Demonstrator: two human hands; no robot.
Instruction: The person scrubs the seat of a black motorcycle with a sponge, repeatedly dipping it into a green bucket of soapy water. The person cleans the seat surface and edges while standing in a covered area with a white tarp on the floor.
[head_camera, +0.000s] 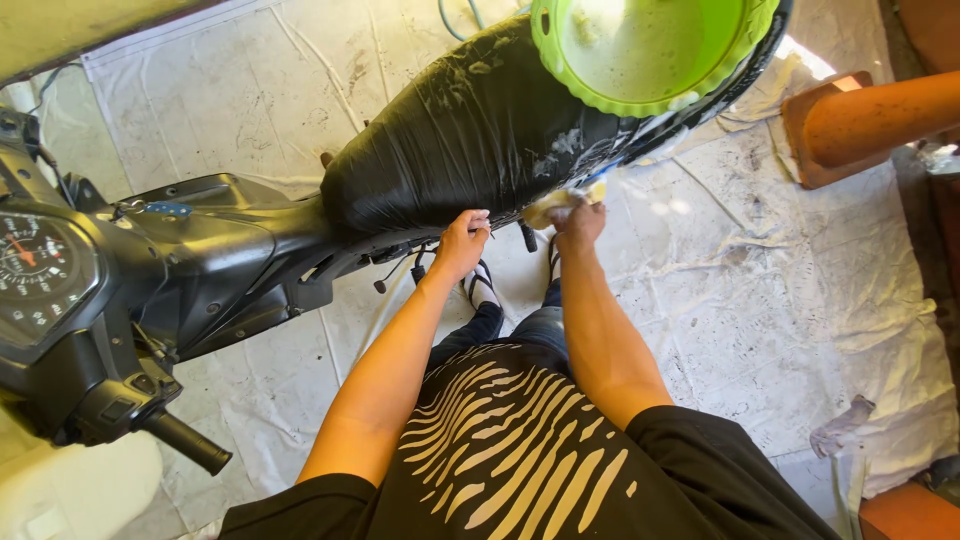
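**Hands at the soapy seat of a scooter**

The person stood beside a black scooter (200, 260) parked on a pale, creased sheet (780, 300). The left hand (462, 243) rested against the lower edge of the black seat (470, 130), its fingers curled in close and gripping that edge. The right hand (578, 222) was closed around a yellowish sponge (553, 205), pressing it to the side of the seat just below the suds. White foam streaked the seat's rear half. A green basin (640, 50) holding cloudy water sat on the back end of the seat, above both hands. The speedometer (35, 265) and a handlebar grip (190, 443) showed at the left. An orange post (870, 120) stood at the right.
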